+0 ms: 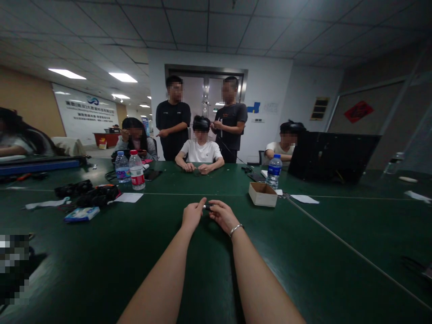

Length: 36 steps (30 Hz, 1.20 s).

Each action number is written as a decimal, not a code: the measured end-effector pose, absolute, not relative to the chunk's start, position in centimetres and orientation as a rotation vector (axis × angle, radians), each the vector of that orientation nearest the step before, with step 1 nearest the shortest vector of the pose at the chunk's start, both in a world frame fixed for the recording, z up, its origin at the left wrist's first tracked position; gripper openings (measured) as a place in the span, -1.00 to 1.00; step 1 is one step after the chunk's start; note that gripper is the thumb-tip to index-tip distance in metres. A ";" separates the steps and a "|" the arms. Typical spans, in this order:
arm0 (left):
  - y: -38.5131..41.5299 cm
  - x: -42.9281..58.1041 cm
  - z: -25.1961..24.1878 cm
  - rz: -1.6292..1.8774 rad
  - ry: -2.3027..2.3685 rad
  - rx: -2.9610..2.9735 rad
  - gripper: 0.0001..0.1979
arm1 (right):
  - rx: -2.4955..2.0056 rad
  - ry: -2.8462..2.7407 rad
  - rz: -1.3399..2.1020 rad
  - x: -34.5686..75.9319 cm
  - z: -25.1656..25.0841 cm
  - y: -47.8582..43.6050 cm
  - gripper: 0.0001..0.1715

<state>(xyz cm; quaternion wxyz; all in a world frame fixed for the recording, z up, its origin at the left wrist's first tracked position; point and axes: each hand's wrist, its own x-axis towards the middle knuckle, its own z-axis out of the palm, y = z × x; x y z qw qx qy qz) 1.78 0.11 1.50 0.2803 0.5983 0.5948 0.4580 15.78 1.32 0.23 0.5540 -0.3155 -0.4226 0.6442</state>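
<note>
Over the green table [216, 252], both of my hands meet around a small dark object [208, 207] with a pale, shiny end on its left. My left hand [193, 216] is closed, its thumb up against the pale end. From the other side my right hand [223, 217], with a silver bracelet [236, 229] at the wrist, pinches the dark part between thumb and fingers. Most of the object is covered by my fingers, so its kind does not show.
An open cardboard box [262, 200] stands to the right, near a blue-labelled water bottle [274, 171]. Two bottles, dark headgear [97, 194] and a blue-white packet [82, 214] are on the left. A large black monitor [332, 157] is farther right. Several people sit or stand beyond the table.
</note>
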 end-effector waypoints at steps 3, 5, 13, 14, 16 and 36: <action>0.1 1.8 1.6 1.218 1.605 1.594 -0.40 | -0.732 -0.999 1.529 15.8 0.3 1.3 -0.71; 0.0 1.8 1.6 1.227 1.604 1.597 -0.40 | -0.727 -1.000 1.532 15.7 0.3 1.3 -0.71; 0.5 1.5 0.6 1.323 1.528 1.677 -0.51 | -0.770 -0.969 1.538 15.7 0.4 1.3 -0.72; 0.6 1.5 0.4 1.343 1.496 1.677 -0.53 | -0.778 -0.964 1.538 15.7 0.5 1.3 -0.72; 0.9 1.5 0.1 1.375 1.393 1.647 -0.60 | -0.788 -0.948 1.535 15.8 0.5 1.3 -0.74; 0.2 2.2 1.8 1.367 0.844 1.170 -0.54 | -0.718 -1.026 1.656 15.7 0.8 0.6 -0.66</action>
